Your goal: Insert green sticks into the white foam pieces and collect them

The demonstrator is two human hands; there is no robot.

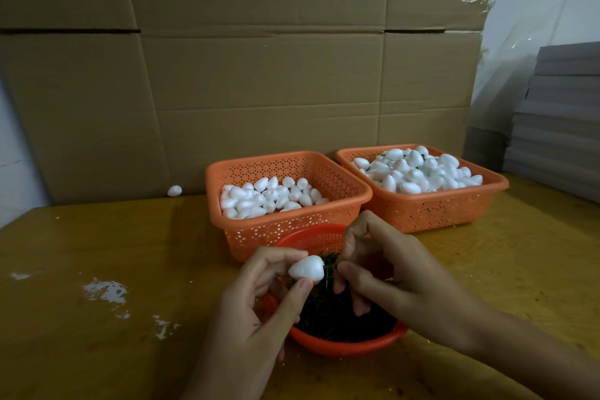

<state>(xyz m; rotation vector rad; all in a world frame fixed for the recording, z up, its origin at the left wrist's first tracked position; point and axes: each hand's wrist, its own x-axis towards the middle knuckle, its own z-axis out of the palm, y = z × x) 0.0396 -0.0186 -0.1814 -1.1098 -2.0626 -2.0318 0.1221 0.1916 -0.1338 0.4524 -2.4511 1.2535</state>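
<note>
Head view, hands at centre. The left hand (pixel 259 295) holds a white egg-shaped foam piece (pixel 306 270), thumb pressed under it and fingertips curled over its top; the narrow end points to 9 o'clock and the blunt end to 3 o'clock. At 3 o'clock of it, just beside the blunt end, is the right hand (pixel 383 273). Its thumb and forefinger are drawn close together and the other fingers are curled. Whether a stick lies between them cannot be told, as dark green shows only in the narrow gap between this hand and the foam piece.

Both hands hover over a round red bowl (pixel 344 346), which holds a dark heap of green sticks (pixel 328 312); the bowl rests on a yellow-brown table (pixel 113 237).

At 12 o'clock of the bowl, touching or nearly touching its far rim, stands the left basket (pixel 292 217), orange and perforated, partly filled with foam pieces (pixel 269 196). At 1 o'clock stands the right basket (pixel 431 208), of the same kind, just beside the first and heaped above its rim with a foam pile (pixel 418 169).

At 10 o'clock, well apart, a stray foam egg (pixel 174 191) lies at the foot of the cardboard sheets (pixel 259 75) that back the table. White crumbs (pixel 105 291) mark the table at 9 o'clock. A stack of grey boards (pixel 558 114) rises at 2 o'clock.
</note>
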